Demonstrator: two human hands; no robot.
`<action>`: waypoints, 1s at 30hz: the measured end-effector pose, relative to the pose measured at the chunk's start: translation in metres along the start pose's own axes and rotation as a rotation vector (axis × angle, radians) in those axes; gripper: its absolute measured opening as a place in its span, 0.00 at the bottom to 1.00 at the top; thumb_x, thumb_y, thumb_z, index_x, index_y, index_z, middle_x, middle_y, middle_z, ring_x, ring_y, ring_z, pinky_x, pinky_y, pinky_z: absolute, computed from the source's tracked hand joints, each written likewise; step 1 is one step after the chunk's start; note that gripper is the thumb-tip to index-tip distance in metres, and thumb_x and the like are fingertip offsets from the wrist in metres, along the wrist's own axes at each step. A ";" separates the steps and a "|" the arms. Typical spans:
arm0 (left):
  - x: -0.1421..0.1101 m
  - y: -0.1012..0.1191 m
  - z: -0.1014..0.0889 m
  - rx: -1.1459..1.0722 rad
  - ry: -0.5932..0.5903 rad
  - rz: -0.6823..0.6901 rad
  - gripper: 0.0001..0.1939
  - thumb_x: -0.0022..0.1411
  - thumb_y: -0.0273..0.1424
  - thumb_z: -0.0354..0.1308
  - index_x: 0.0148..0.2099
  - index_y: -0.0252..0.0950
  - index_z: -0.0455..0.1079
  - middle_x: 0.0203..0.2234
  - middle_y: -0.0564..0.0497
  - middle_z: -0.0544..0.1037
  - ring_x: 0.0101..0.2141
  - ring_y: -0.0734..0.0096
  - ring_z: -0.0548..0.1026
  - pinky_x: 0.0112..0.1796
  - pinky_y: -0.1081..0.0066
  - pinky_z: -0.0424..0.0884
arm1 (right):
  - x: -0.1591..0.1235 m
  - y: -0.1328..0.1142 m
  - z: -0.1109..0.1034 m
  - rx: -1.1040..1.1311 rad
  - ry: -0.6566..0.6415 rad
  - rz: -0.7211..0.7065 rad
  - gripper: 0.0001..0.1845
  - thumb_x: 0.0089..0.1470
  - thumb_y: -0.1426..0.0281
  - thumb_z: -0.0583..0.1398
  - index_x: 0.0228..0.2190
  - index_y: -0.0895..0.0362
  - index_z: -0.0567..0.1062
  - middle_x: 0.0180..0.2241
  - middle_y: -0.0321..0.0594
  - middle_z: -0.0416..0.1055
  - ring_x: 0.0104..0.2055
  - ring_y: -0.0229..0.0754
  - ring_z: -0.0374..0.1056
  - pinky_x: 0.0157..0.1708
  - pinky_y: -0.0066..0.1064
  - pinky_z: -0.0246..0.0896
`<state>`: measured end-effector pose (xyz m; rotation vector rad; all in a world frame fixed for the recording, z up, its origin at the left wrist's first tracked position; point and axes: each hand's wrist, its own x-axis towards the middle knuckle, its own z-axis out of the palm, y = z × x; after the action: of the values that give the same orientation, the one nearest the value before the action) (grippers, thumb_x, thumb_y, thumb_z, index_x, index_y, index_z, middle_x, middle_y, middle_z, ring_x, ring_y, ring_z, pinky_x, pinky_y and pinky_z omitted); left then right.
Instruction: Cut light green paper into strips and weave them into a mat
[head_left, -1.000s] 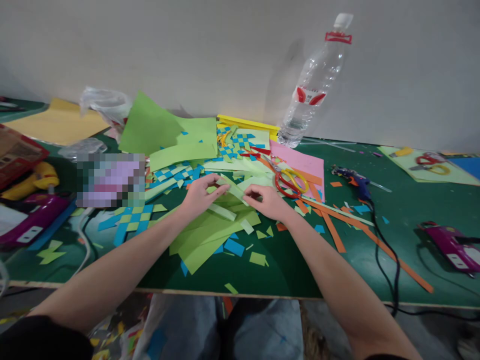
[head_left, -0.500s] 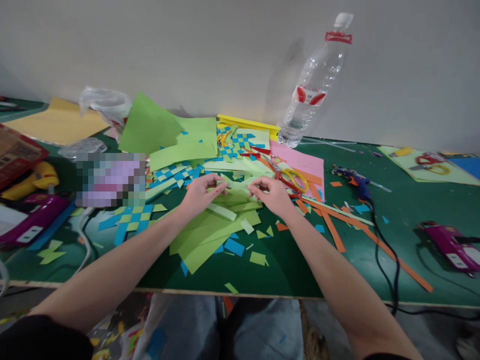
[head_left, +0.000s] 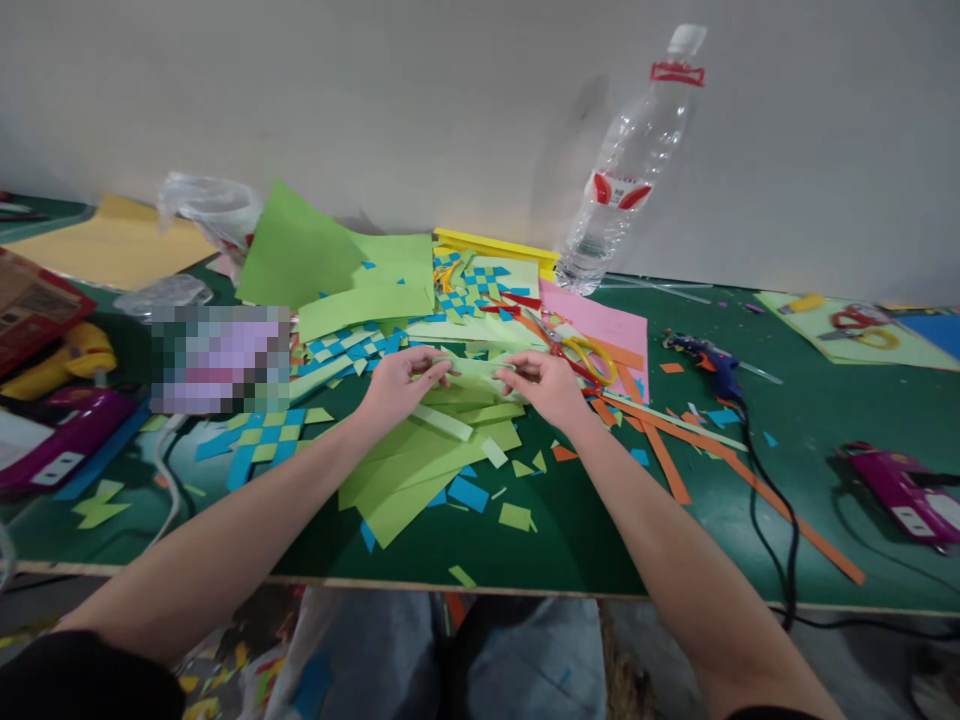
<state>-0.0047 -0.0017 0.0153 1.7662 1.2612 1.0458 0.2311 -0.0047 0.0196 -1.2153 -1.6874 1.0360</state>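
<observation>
Between my two hands is a small pale green paper strip [head_left: 474, 369], held by its ends above a pile of green paper sheets [head_left: 420, 470]. My left hand [head_left: 405, 385] pinches the strip's left end between thumb and fingers. At the other end, my right hand [head_left: 541, 388] grips it the same way, fingers closed. Just under the left fingers lies a loose light green strip [head_left: 444, 422]. Scissors [head_left: 589, 360] with red and yellow handles rest right beside my right hand. Blue-and-green woven paper [head_left: 345, 345] lies to the left.
A clear plastic bottle [head_left: 626, 165] leans against the wall. To the right, a blue glue gun [head_left: 712, 365] trails a black cable, and orange strips [head_left: 787, 510] lie nearby. Large green paper [head_left: 300, 250] stands behind. Purple power strips [head_left: 904, 490] and scraps cover the sides.
The pale green strip has turned slightly between my fingers, so its face shows broader and flatter. Both hands stay in almost the same place; nothing else has moved.
</observation>
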 end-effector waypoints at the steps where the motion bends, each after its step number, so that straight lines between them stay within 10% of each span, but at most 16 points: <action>1: 0.000 -0.001 0.000 -0.015 0.006 -0.006 0.19 0.61 0.46 0.59 0.39 0.35 0.73 0.30 0.46 0.82 0.29 0.66 0.79 0.35 0.66 0.77 | 0.000 0.001 -0.001 0.010 0.004 0.006 0.15 0.50 0.59 0.65 0.35 0.57 0.75 0.27 0.40 0.78 0.30 0.42 0.75 0.32 0.33 0.67; 21: -0.003 0.000 0.000 0.174 0.021 0.049 0.15 0.64 0.43 0.55 0.41 0.37 0.72 0.34 0.46 0.82 0.35 0.63 0.80 0.37 0.66 0.74 | 0.000 -0.002 -0.004 0.066 0.055 0.001 0.12 0.50 0.60 0.65 0.31 0.56 0.79 0.29 0.42 0.81 0.26 0.39 0.74 0.33 0.34 0.71; 30: 0.003 -0.016 -0.005 0.390 0.070 0.069 0.16 0.63 0.39 0.53 0.47 0.39 0.74 0.30 0.50 0.77 0.29 0.65 0.72 0.30 0.70 0.66 | 0.004 0.003 -0.024 -0.437 -0.028 -0.174 0.10 0.56 0.65 0.61 0.38 0.54 0.79 0.35 0.42 0.80 0.37 0.45 0.74 0.41 0.41 0.67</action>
<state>-0.0148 0.0063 0.0039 2.0900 1.5378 0.9531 0.2530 0.0036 0.0256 -1.2942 -2.0704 0.5966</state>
